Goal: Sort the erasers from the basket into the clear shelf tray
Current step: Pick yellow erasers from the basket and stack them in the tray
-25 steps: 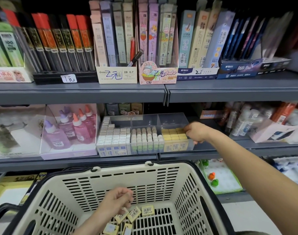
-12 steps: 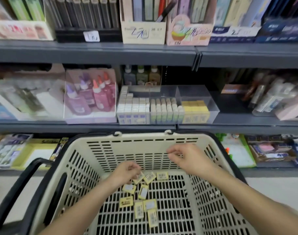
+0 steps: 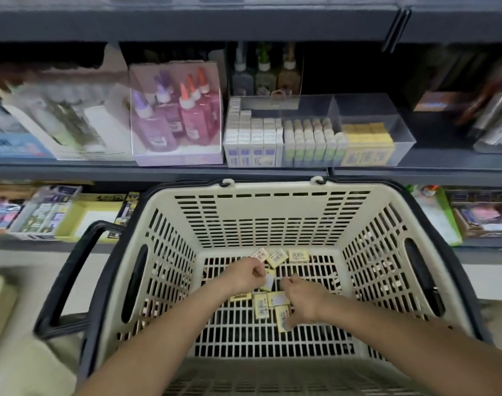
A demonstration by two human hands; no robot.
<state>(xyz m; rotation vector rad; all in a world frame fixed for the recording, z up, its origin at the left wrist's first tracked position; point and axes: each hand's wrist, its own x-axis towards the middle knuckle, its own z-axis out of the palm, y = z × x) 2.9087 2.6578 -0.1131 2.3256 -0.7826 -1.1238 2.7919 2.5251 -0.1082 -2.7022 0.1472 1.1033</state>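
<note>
Several small yellow erasers lie loose on the floor of the cream basket. My left hand is down in the basket and pinches one yellow eraser between thumb and fingers. My right hand is beside it, fingers spread downward over a cluster of erasers, fingertips touching them; I cannot see a grip. The clear shelf tray stands on the shelf above the basket. Its right compartment holds stacked yellow erasers, and the others hold white ones.
The basket has a black rim and a black handle hanging at its left. Pink and purple glue bottles stand in a box left of the tray. A grey shelf edge runs just above the basket's far rim. Packaged stationery fills the lower shelf.
My right hand came back from the tray's right compartment and dropped into the basket onto the erasers. The view tilted down. My left hand stayed among the erasers.
</note>
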